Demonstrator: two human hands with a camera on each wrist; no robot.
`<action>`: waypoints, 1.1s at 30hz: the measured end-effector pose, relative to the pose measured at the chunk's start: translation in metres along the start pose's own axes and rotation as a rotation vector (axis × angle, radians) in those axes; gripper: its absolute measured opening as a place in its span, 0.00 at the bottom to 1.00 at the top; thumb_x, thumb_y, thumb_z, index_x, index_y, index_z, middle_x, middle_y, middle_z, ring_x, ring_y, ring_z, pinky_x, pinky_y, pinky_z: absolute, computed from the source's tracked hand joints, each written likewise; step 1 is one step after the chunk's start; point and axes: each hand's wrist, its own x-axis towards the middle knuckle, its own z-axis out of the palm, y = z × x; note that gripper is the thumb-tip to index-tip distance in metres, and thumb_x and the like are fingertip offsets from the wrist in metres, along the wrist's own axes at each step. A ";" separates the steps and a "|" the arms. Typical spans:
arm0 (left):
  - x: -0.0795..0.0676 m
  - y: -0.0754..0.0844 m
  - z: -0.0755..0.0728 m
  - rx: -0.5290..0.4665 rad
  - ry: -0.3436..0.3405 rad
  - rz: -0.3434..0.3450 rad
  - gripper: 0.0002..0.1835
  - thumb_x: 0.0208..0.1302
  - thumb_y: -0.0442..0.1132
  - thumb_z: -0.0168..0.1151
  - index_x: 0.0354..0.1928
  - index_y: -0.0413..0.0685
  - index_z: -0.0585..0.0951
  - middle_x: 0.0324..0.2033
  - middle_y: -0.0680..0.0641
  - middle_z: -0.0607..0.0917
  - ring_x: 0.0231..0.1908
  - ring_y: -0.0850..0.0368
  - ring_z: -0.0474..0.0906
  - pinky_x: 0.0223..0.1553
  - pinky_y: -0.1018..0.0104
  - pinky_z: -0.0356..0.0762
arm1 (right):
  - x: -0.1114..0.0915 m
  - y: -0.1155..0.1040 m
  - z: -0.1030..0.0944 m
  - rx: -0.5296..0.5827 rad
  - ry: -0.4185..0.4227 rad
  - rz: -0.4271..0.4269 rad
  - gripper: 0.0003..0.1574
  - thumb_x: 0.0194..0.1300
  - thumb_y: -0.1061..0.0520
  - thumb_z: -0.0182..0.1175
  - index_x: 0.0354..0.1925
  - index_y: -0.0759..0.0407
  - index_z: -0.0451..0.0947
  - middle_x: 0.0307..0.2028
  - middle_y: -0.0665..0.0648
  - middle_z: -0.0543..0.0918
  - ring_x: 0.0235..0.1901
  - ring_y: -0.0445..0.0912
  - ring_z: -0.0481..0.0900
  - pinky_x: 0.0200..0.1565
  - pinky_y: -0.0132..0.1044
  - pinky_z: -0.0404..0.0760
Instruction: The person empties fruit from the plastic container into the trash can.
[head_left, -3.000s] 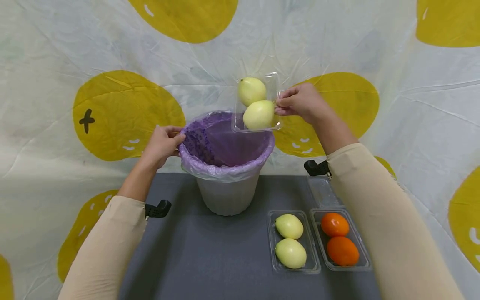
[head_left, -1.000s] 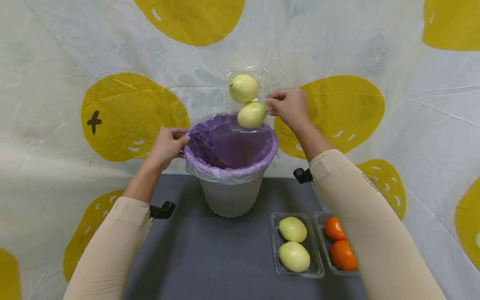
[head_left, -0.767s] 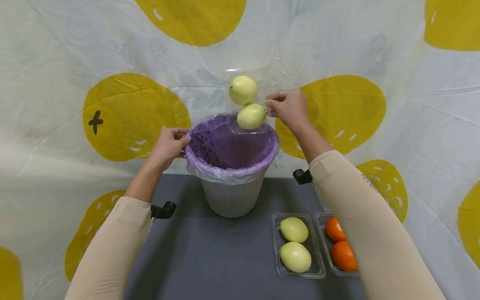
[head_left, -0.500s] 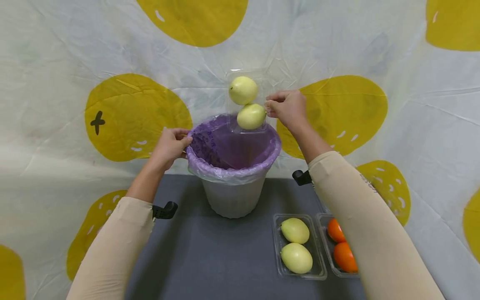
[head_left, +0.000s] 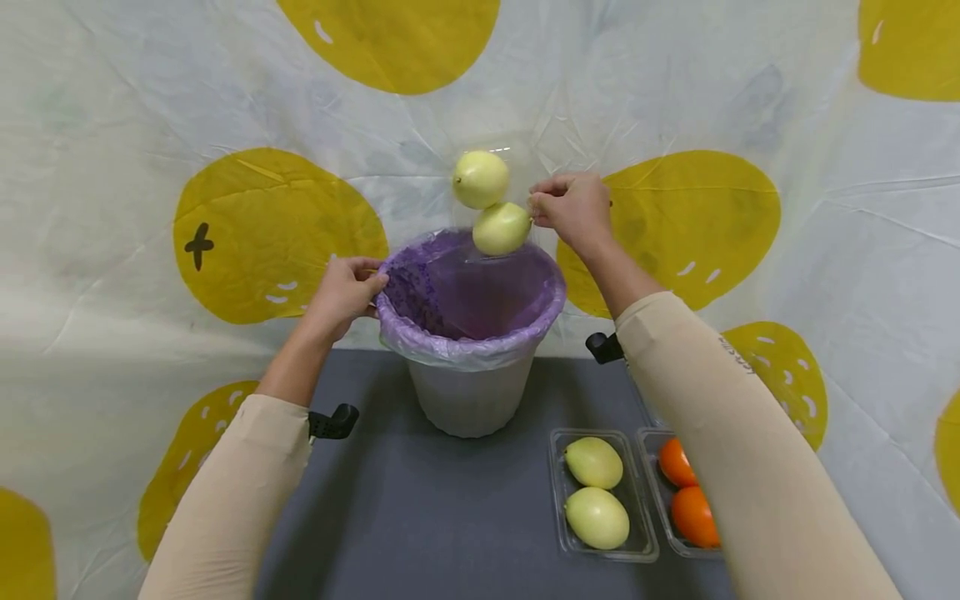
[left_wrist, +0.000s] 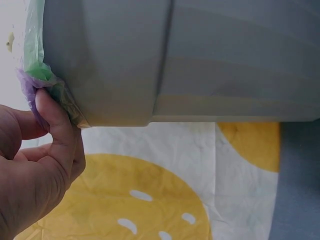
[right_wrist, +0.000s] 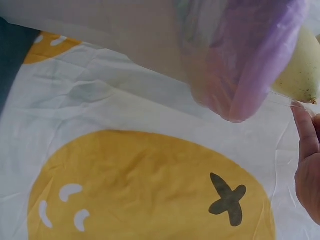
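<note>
My left hand [head_left: 343, 293] pinches the rim of a pale bin [head_left: 471, 396], where a purple plastic bag [head_left: 480, 357] folds over the edge. In the left wrist view, its thumb and fingers [left_wrist: 59, 119] hold the bunched liner against the bin's lip. Over the far part of the bin's mouth, my right hand [head_left: 573, 210] pinches the right edge of a clear plastic tray, faint against the backdrop. Two pale yellow-green oval fruits, an upper one [head_left: 481, 179] and a lower one [head_left: 501, 229], sit in that tray. Part of one fruit [right_wrist: 300, 70] shows in the right wrist view.
On the grey table [head_left: 435, 517] at right stands a clear tray [head_left: 647, 546] with two similar pale fruits [head_left: 597, 518]. Beside it, another tray with two orange fruits [head_left: 694, 517] is partly hidden by my right sleeve [head_left: 738, 425]. A patterned cloth [head_left: 675, 75] hangs behind.
Over three seconds my right hand has shifted slightly left with the tray, which lies more tilted now. My right sleeve now covers part of the orange fruits. The left hand keeps its hold.
</note>
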 end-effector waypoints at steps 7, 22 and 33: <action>0.003 -0.001 0.001 0.000 0.002 0.006 0.27 0.82 0.38 0.50 0.77 0.38 0.65 0.62 0.33 0.73 0.35 0.60 0.79 0.31 0.72 0.84 | 0.001 -0.003 0.001 -0.037 0.004 -0.037 0.15 0.65 0.64 0.68 0.48 0.72 0.87 0.37 0.58 0.89 0.27 0.38 0.87 0.34 0.29 0.87; 0.003 -0.001 0.002 0.000 -0.001 0.012 0.27 0.82 0.38 0.50 0.77 0.38 0.65 0.62 0.32 0.74 0.35 0.60 0.80 0.32 0.72 0.84 | 0.000 0.003 0.004 -0.051 0.042 -0.092 0.13 0.67 0.62 0.68 0.46 0.70 0.89 0.38 0.59 0.89 0.30 0.40 0.87 0.37 0.27 0.87; 0.005 0.002 0.004 0.011 -0.005 0.006 0.27 0.81 0.38 0.51 0.77 0.39 0.65 0.64 0.32 0.74 0.38 0.57 0.80 0.33 0.71 0.85 | 0.000 -0.003 0.003 -0.072 0.031 -0.111 0.14 0.68 0.60 0.69 0.47 0.69 0.89 0.38 0.61 0.90 0.34 0.45 0.89 0.39 0.28 0.87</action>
